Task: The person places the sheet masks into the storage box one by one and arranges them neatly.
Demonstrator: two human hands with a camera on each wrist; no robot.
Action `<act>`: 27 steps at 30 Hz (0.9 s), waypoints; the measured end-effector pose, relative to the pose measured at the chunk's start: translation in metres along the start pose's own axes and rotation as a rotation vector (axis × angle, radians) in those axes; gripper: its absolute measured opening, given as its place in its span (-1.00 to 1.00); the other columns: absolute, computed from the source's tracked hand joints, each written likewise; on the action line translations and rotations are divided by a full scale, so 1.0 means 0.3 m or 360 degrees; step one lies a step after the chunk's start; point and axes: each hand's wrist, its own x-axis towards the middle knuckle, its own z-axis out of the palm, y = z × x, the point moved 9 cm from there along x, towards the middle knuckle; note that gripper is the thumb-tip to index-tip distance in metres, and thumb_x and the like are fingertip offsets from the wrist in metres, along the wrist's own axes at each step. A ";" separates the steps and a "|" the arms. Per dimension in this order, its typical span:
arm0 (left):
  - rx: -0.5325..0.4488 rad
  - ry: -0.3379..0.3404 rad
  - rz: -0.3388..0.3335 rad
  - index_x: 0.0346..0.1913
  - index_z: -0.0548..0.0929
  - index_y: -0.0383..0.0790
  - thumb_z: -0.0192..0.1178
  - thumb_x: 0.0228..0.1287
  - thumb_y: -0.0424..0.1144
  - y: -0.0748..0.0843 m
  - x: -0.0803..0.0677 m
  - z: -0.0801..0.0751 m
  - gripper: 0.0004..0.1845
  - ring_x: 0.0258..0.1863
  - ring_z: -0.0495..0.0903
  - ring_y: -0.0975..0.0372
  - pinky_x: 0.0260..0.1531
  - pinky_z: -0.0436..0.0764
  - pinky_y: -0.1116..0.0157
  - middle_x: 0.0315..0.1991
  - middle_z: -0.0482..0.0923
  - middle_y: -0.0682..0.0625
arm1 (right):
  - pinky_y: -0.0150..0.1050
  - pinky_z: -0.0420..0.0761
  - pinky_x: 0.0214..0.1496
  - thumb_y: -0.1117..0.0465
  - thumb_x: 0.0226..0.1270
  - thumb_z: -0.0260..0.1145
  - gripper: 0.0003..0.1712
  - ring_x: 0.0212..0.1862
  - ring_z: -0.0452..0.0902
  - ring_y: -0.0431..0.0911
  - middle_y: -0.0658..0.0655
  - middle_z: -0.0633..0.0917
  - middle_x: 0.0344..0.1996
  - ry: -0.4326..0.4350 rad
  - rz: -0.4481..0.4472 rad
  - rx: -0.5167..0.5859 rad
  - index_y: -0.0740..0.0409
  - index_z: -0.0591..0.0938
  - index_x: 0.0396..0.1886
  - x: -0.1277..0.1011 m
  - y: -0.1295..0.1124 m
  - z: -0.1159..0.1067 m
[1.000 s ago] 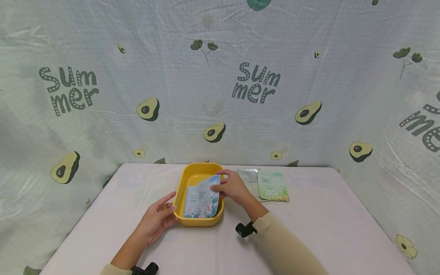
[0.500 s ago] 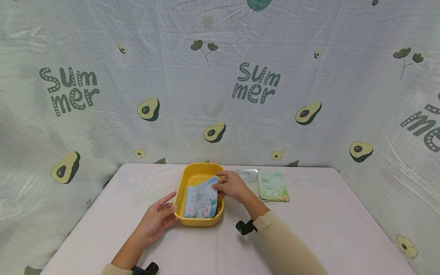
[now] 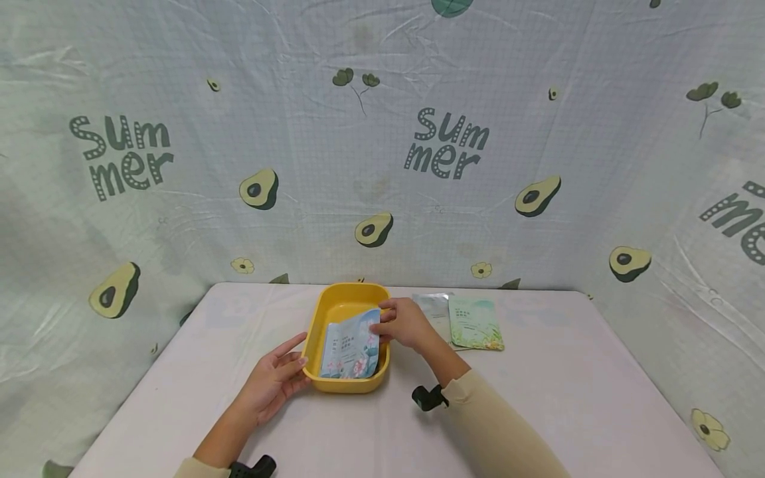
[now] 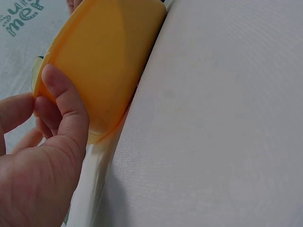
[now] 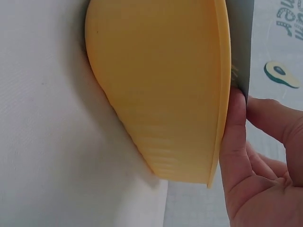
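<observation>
A yellow plastic bin stands on the table, two light-blue floral sachets inside it. My left hand pinches the bin's near-left rim; in the left wrist view its thumb presses the outer wall. Over the right rim, my right hand pinches the upper right edge of the front sachet between thumb and fingers. That sachet leans tilted in the bin and overlaps the other sachet, hiding most of it. In the right wrist view the held sachet rises beside the bin's rim.
Right of the bin, a green sachet lies partly over a silver, clear-looking one, which my right hand partly covers. A printed curtain hangs behind the table.
The held sachet has shifted left and slightly down, covering more of the other sachet. My right hand moved a little left with it, then nearly stopped. My left hand stays at the rim.
</observation>
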 end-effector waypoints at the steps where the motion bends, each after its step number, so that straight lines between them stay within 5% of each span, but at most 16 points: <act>1: 0.0000 -0.0002 0.0001 0.61 0.19 -0.08 0.11 0.51 -0.41 0.000 0.000 0.000 -0.31 -0.17 0.63 0.22 -0.14 0.73 0.34 -0.04 0.47 -0.01 | -0.28 0.77 -0.17 0.22 0.25 0.52 -0.23 -0.31 0.74 -0.08 0.12 0.74 -0.18 0.0000 -0.0001 -0.0008 0.27 0.46 0.42 -0.001 0.000 -0.001; 16: -0.0002 -0.0014 0.0014 0.61 0.18 -0.10 0.10 0.51 -0.42 -0.006 0.006 -0.003 -0.31 -0.19 0.63 0.23 -0.15 0.73 0.34 -0.06 0.48 0.00 | -0.32 0.73 -0.23 0.17 0.26 0.52 -0.37 -0.40 0.61 -0.09 0.09 0.69 -0.35 -0.0017 -0.0091 -0.0175 0.30 0.59 0.28 -0.032 -0.012 -0.025; 27: -0.0013 -0.0017 0.0010 0.61 0.18 -0.12 0.10 0.50 -0.44 -0.004 0.004 0.001 -0.31 -0.22 0.62 0.23 -0.16 0.73 0.34 -0.07 0.46 0.00 | -0.26 0.78 -0.15 0.05 0.27 0.52 -0.41 -0.32 0.72 -0.12 0.07 0.75 -0.25 0.0112 -0.0089 -0.0011 0.19 0.64 0.24 -0.067 0.075 -0.096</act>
